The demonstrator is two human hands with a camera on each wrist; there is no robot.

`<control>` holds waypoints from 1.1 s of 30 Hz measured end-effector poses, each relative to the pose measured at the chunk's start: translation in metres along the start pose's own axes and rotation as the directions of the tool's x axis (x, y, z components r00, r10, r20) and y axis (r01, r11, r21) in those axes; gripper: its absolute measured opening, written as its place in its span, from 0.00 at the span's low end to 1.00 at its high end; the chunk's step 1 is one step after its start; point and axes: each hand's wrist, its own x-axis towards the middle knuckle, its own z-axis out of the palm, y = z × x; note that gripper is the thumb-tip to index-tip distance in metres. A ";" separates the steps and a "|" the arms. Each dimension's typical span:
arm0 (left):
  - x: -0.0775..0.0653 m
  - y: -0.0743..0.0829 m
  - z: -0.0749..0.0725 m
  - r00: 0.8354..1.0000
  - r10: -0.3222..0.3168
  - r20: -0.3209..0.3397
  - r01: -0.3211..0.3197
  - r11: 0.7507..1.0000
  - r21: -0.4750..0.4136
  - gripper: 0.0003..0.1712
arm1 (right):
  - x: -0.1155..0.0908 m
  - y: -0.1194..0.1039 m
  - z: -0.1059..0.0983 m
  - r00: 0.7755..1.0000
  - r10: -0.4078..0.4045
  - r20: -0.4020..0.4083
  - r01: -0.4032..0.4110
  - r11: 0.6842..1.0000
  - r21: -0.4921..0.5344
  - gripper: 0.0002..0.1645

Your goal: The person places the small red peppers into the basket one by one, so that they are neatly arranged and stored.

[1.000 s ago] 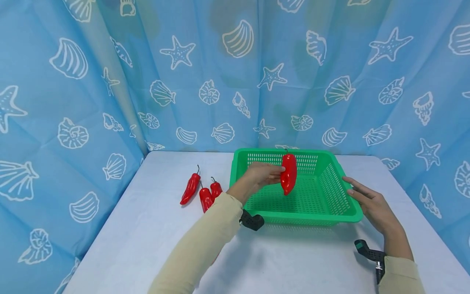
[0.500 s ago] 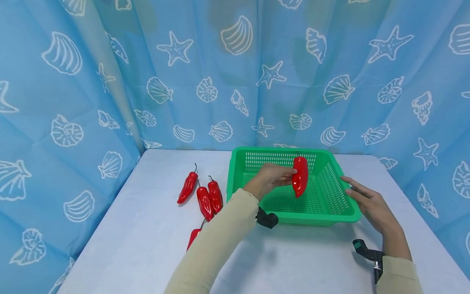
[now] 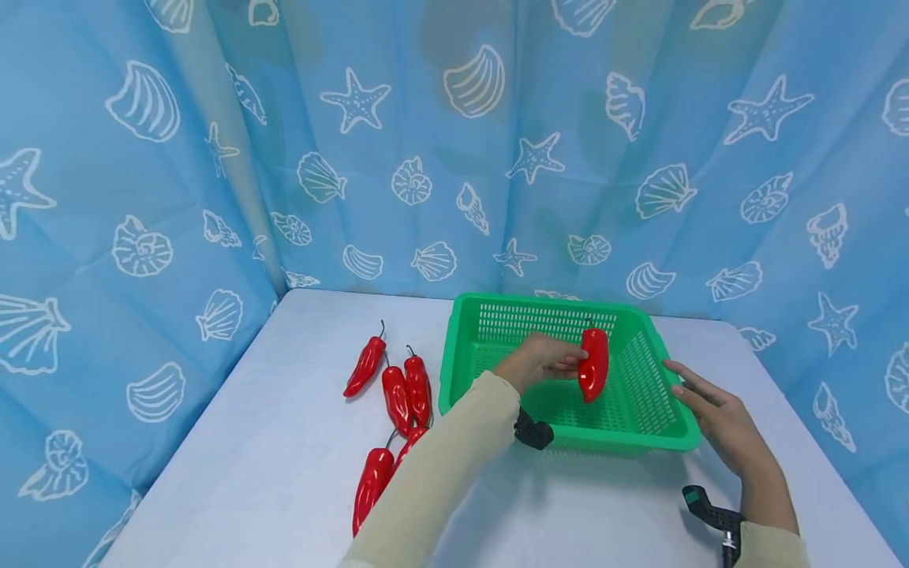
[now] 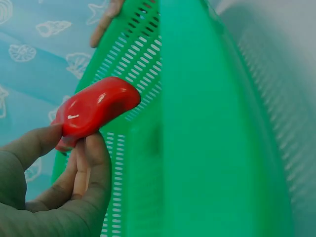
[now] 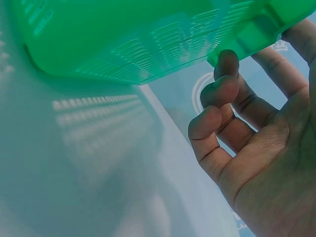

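My left hand (image 3: 543, 361) pinches a glossy red chili pepper (image 3: 593, 365) between thumb and fingers, over the inside of a green plastic basket (image 3: 525, 304). In the left wrist view the pepper (image 4: 101, 104) is held by its side, and its lower tip points away from the palm. At the basket's right rim, the fingertips of my right hand (image 3: 727, 414) touch the outer edge. Its fingers look relaxed in the right wrist view, some bent loosely below the green wall (image 5: 148, 39).
Several more red peppers (image 3: 398, 398) lie on the white table (image 3: 270, 442) left of the basket, partly hidden by my left sleeve (image 3: 447, 465). A blue curtain (image 3: 426, 158) with white seashells hangs behind and at the sides.
My left hand has carried the pepper rightward, deeper over the basket. More of the peppers on the table now show beside the left arm. The right hand keeps its place at the rim.
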 end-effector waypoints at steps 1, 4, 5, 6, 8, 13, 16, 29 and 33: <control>0.001 -0.003 0.002 1.000 -0.011 0.000 0.011 1.000 0.003 0.04 | -0.002 0.002 0.000 1.000 0.000 0.001 0.000 1.000 0.006 0.38; 0.004 -0.009 0.007 1.000 -0.020 -0.006 0.020 1.000 0.011 0.04 | -0.004 0.004 0.001 1.000 -0.006 0.001 0.006 1.000 0.005 0.38; 0.005 -0.010 0.008 1.000 -0.022 -0.004 0.022 1.000 0.006 0.04 | -0.004 0.004 0.001 1.000 -0.007 0.002 0.007 1.000 -0.001 0.38; 0.006 -0.011 0.009 1.000 -0.023 -0.002 0.023 1.000 0.004 0.04 | -0.003 0.004 0.001 1.000 -0.007 0.004 0.007 1.000 -0.008 0.38; 0.007 -0.012 0.011 1.000 -0.025 0.005 0.025 1.000 -0.003 0.05 | -0.003 0.002 0.002 1.000 -0.005 0.004 0.005 0.999 -0.033 0.37; 0.006 -0.020 0.012 1.000 -0.012 -0.016 0.012 1.000 0.015 0.05 | -0.003 0.002 0.009 1.000 -0.002 0.009 0.002 0.998 -0.058 0.37; 0.004 -0.030 0.012 0.998 -0.019 -0.057 0.022 0.999 0.044 0.06 | -0.006 0.005 0.015 1.000 0.005 0.028 -0.005 1.000 -0.028 0.37; 0.008 -0.030 0.020 0.983 -0.096 0.157 0.087 0.994 0.068 0.17 | -0.004 0.003 0.004 1.000 -0.010 -0.005 0.010 1.000 0.003 0.37; 0.009 -0.030 0.021 0.986 -0.093 0.141 0.083 0.993 0.079 0.15 | -0.004 0.002 0.000 1.000 -0.007 -0.014 0.007 1.000 -0.010 0.37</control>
